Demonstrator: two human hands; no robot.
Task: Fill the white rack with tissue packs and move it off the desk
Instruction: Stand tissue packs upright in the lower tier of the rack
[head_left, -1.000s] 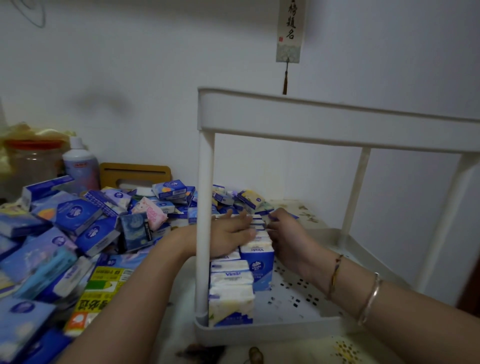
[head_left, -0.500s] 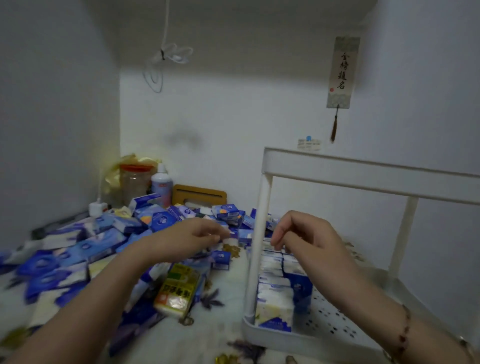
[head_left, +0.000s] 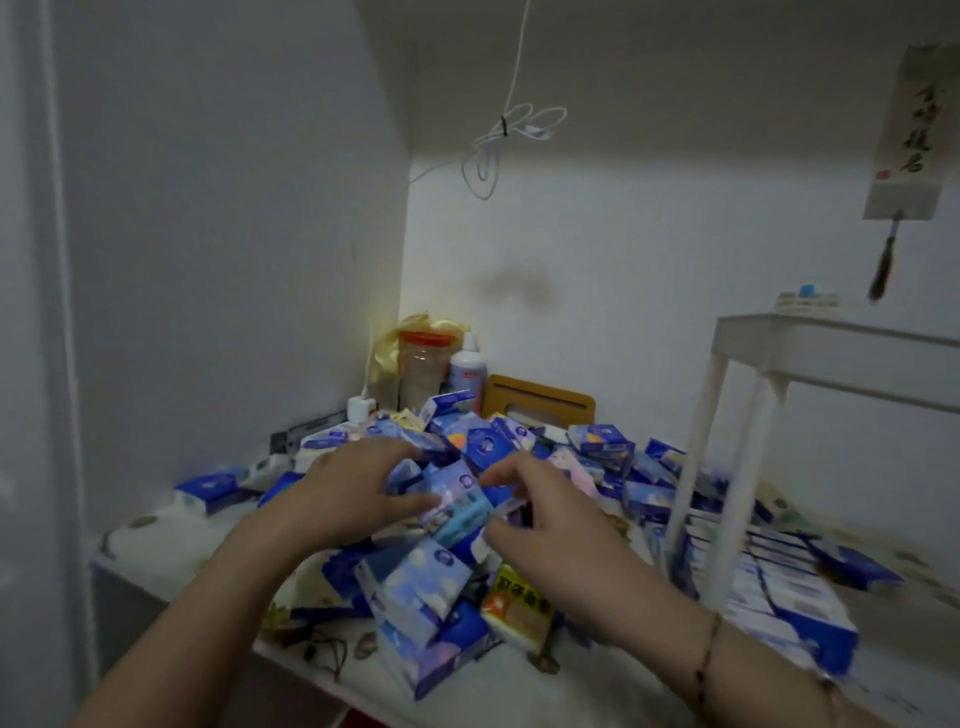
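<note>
A big pile of blue and white tissue packs (head_left: 483, 447) covers the desk (head_left: 171, 551). Both hands are in the middle of the pile. My left hand (head_left: 353, 493) curls over the packs, its thumb pressed to a light-blue tissue pack (head_left: 457, 504). My right hand (head_left: 545, 530) pinches the same pack from the right, fingers above and thumb below. The white rack (head_left: 737, 467) stands at the right with a row of upright packs (head_left: 774, 587) on its lower shelf. The rack's right part is cut off by the frame.
A red-lidded jar (head_left: 426, 364), a white bottle (head_left: 467, 369) and a wooden box (head_left: 540, 405) stand at the back wall. A yellow pack (head_left: 519, 608) lies under my right wrist. The desk's front edge (head_left: 322, 670) is close. A cable (head_left: 493, 140) hangs overhead.
Both hands left the rack and moved left onto the loose pile, closing on a light-blue pack. The view swung left and up, so the rack now sits at the right edge.
</note>
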